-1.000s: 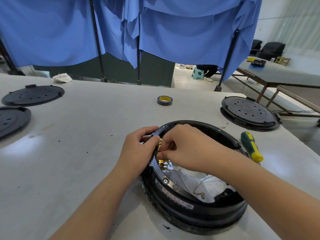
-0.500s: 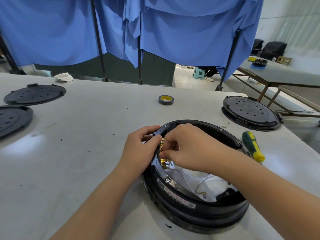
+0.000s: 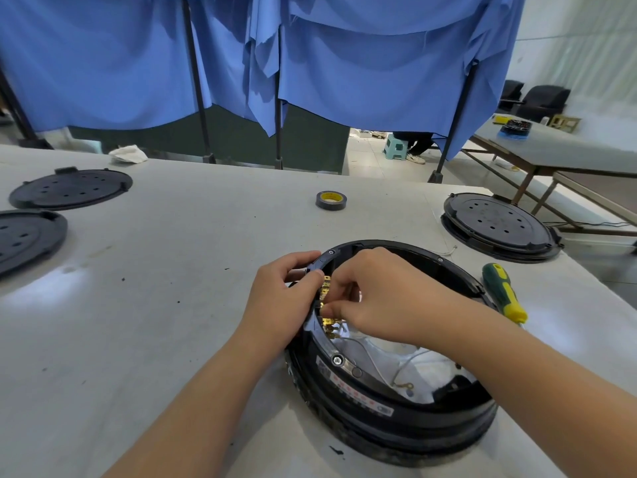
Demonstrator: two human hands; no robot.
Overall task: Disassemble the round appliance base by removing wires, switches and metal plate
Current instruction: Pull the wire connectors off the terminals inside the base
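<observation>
The round black appliance base lies open side up on the white table, near its front. Brass switch terminals sit on the inside of its left wall, and thin white wires run across the shiny metal plate at the bottom. My left hand grips the base's left rim from outside, fingers curled over the edge. My right hand reaches inside and pinches at the terminals with its fingertips; what exactly it holds is hidden by the fingers.
A green and yellow screwdriver lies right of the base. A roll of black tape sits farther back. Another black base stands at the right edge, two black covers at the left. Blue curtains hang behind.
Both hands stay at the left rim; my right fingertips have shifted slightly along the brass terminals. The base has not moved.
</observation>
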